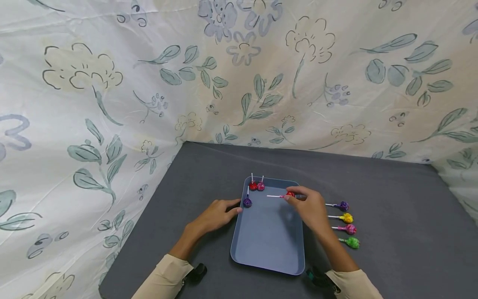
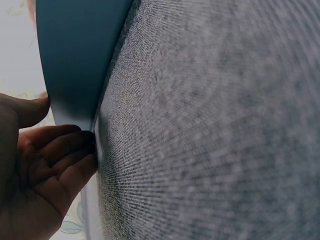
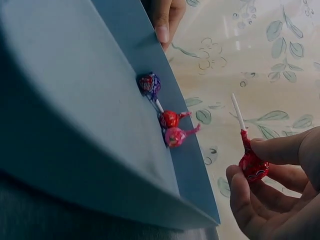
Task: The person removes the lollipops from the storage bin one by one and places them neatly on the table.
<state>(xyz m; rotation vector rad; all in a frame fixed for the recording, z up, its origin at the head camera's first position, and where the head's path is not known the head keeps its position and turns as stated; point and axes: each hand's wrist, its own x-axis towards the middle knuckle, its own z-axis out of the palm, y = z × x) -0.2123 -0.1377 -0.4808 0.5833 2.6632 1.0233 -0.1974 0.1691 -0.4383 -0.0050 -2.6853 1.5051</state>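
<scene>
My right hand (image 1: 308, 205) pinches a red-wrapped lollipop (image 3: 254, 165) by its candy head between thumb and fingers, its white stick pointing left over the tray in the head view. The blue-grey tray (image 1: 267, 245) lies beneath. My left hand (image 1: 216, 214) is at the tray's left side, thumb at the rim and relaxed fingers against the outer wall in the left wrist view. Inside the tray's far left part are a red lollipop (image 1: 253, 186), a pink lollipop (image 1: 261, 186) beside it, and a purple lollipop (image 1: 247, 202) nearer the left wall.
Right of the tray, a column of lollipops lies on the dark grey cloth (image 1: 403, 232): purple (image 1: 344, 206), yellow (image 1: 347, 218), pink (image 1: 350, 229) and green (image 1: 352, 243). A floral-patterned curtain (image 1: 231, 104) hangs behind and to the left.
</scene>
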